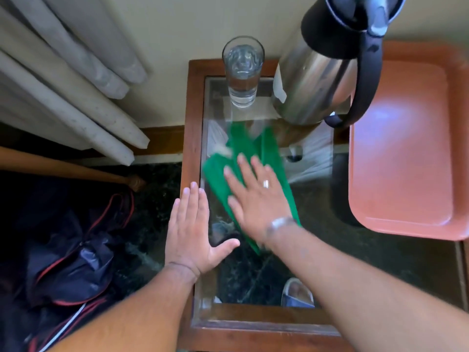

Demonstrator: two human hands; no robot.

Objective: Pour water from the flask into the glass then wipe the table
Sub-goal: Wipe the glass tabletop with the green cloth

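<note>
A tall clear glass (243,72) holding water stands at the far end of the small glass-topped table (194,118) with a wooden frame. Right of it stands the steel flask (319,77) with a black lid and handle. A green cloth (269,153) lies spread on the glass top, blurred. My right hand (256,196) presses flat on the cloth, fingers spread, a ring on one finger. My left hand (190,227) rests flat and open on the table's left wooden edge, touching nothing else.
An orange-pink tray (406,148) lies at the right, level with the table. Grey curtains (68,80) hang at the left. A dark bag (71,252) and a wooden stick (76,168) lie on the floor to the left. A foot in a sandal (297,293) shows through the glass.
</note>
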